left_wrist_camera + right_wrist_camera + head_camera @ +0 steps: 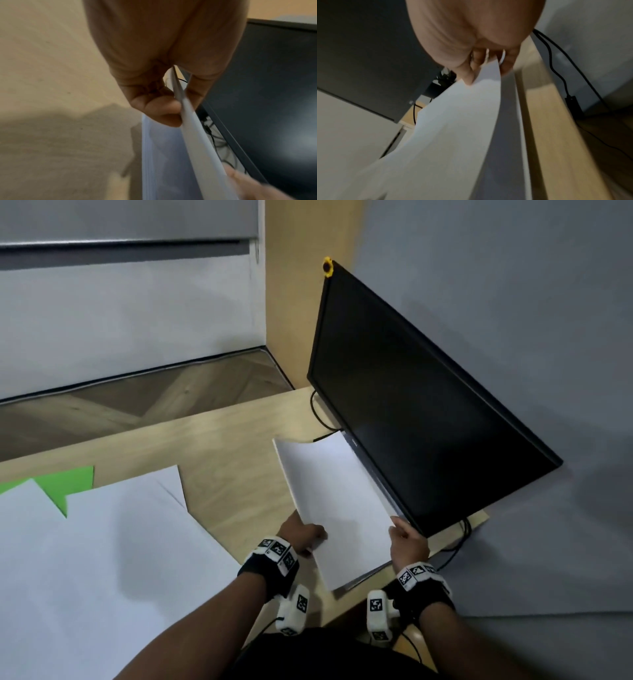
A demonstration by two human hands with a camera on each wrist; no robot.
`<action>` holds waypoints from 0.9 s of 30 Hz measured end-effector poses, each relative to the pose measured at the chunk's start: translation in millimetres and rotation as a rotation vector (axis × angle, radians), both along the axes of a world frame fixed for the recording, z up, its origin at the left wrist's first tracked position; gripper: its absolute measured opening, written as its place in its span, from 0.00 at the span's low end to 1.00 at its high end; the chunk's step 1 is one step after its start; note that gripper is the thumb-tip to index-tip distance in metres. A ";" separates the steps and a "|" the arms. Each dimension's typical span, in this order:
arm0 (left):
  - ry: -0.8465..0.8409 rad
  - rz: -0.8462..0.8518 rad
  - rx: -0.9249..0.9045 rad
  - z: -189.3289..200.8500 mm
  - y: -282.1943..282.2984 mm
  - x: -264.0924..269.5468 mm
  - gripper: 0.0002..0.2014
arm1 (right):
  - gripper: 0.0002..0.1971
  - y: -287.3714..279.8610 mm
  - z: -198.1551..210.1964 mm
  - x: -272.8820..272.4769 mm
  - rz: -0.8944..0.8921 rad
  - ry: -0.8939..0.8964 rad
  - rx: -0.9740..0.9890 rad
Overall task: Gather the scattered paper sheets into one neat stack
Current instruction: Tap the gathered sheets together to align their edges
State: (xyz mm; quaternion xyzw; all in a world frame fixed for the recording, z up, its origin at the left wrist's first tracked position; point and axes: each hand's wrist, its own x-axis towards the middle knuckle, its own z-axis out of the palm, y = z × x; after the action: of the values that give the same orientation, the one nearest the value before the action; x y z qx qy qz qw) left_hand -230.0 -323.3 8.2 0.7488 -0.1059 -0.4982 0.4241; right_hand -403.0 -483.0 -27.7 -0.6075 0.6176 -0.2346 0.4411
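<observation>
- We grip the paper stack (337,505) at opposite side edges, left hand (303,537) and right hand (407,542) each pinching, raised over the desk (236,440) beside the monitor (421,405).
- Light, floppy, slippery sheets: we judge side-edge holds best.

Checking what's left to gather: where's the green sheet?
Head view, far left on the desk: the green sheet lies mostly under loose white sheets.
</observation>
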 end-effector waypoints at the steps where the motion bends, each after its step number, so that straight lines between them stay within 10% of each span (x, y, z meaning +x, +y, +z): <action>1: -0.030 -0.054 0.011 -1.6 -3.1 -2.3 0.25 | 0.10 1.1 -2.1 0.7 -0.032 0.000 -0.021; 7: -0.080 -0.123 0.047 -10.3 -13.1 -6.9 0.18 | 0.17 8.0 -6.3 4.4 -0.170 0.017 0.034; 14: -0.129 -0.067 0.011 -26.2 -30.1 -10.9 0.33 | 0.24 -14.7 -14.7 -18.6 -0.244 -0.149 0.198; 22: -0.175 0.227 0.111 -39.5 -34.2 -7.8 0.25 | 0.23 -18.0 -1.0 -26.2 -0.241 0.118 0.045; 27: -0.356 0.118 0.158 -42.5 -28.3 0.3 0.30 | 0.21 -27.1 -2.7 -26.1 -0.120 0.330 -0.020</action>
State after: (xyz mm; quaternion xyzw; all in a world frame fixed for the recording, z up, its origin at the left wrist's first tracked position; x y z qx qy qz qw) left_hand -229.8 -351.6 -34.3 0.8608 -0.0957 -0.3390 0.3674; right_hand -429.1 -510.1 -30.3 -0.6040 0.7144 -0.1639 0.3130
